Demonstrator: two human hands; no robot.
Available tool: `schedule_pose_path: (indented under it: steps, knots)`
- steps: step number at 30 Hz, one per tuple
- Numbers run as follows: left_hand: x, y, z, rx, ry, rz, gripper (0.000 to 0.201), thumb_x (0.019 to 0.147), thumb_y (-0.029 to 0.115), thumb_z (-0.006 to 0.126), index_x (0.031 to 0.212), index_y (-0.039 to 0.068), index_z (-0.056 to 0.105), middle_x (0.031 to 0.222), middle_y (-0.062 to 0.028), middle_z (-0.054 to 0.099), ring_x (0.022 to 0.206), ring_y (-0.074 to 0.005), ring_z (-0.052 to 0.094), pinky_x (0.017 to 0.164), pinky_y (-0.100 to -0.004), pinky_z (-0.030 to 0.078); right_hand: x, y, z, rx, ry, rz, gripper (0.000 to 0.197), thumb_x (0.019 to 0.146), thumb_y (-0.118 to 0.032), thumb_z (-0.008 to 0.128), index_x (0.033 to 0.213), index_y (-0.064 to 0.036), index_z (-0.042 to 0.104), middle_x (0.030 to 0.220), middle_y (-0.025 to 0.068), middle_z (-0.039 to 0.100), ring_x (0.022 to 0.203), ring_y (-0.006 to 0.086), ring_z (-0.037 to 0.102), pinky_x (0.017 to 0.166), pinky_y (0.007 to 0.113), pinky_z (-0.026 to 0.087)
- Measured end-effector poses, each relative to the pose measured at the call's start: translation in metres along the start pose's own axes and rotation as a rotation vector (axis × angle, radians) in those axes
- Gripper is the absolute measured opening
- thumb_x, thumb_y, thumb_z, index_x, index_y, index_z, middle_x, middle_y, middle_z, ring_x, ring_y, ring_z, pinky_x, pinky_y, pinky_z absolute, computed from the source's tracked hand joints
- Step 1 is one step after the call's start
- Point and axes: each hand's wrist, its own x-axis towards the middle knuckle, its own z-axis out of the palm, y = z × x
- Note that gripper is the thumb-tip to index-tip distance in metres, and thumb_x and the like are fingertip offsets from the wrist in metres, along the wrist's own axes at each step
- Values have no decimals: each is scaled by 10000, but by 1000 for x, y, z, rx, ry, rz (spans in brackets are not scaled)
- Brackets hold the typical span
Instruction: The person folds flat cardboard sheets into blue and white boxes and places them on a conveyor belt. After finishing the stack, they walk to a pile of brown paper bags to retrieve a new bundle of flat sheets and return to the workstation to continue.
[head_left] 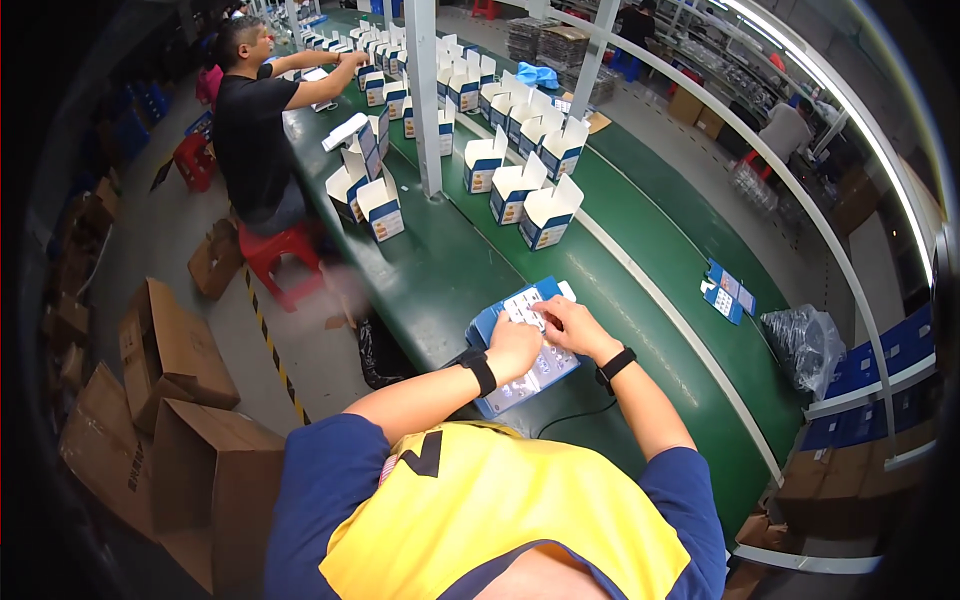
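Note:
Flat blue-and-white cartons (548,368) lie in a small stack on the green bench in front of me. A white printed panel with rows of small dark marks shows at the far end of the top one. My left hand (514,346) is closed, its curled fingers at the near left edge of this panel. From the right, my right hand (574,328) pinches at the panel's other side, thumb and fingers bent together. Both hands rest over the stack, close to each other. The fingertips partly hide what they grip. Each wrist wears a black band.
Several open white-and-blue boxes (550,215) stand farther up the green bench (420,270), around a pale post (424,110). Another flat carton (728,291) and a clear plastic bag (803,345) lie at right. A person (258,140) sits at left. Brown cartons (215,480) stand on the floor.

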Motion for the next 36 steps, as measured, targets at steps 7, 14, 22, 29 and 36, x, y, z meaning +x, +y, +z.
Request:
schedule_pose_path:
  steps: [7, 14, 22, 29, 36]
  knots:
    - [-8, 8, 6, 28, 182, -111, 152, 766, 109, 511, 793, 92, 659, 794, -74, 628, 785, -207, 595, 755, -401, 346, -1, 2, -6, -215, -85, -203, 349, 738, -62, 564, 1085, -81, 529, 838, 97, 550, 806, 290, 558, 746, 376, 471]
    - [-13, 21, 12, 116, 110, -124, 150, 763, 117, 516, 823, 83, 650, 837, -77, 614, 815, -206, 571, 742, -387, 355, 7, -16, -8, -430, -324, -141, 342, 779, -101, 532, 1120, -80, 510, 941, 108, 544, 855, 290, 557, 771, 369, 472]
    - [-10, 31, 18, 190, 296, -160, 97, 765, 128, 519, 824, 87, 584, 798, -86, 601, 743, -198, 574, 661, -342, 403, 8, -1, -4, -410, -229, -237, 466, 772, -99, 546, 1224, -119, 435, 934, 115, 511, 851, 290, 551, 740, 367, 477]
    - [-11, 26, 15, 20, 296, -212, 107, 779, 113, 512, 875, 69, 532, 778, -116, 601, 709, -240, 606, 596, -346, 490, 7, -17, -4, -213, -116, -137, 625, 689, -41, 623, 1264, -138, 398, 935, 133, 490, 845, 300, 548, 724, 378, 479]
    - [-13, 13, 8, -286, 243, -157, 169, 778, 82, 516, 940, 39, 500, 799, -169, 601, 735, -319, 622, 615, -395, 515, 7, -3, -13, -362, -181, -72, 524, 646, -22, 641, 1137, -86, 468, 888, 123, 502, 865, 305, 529, 704, 389, 471]
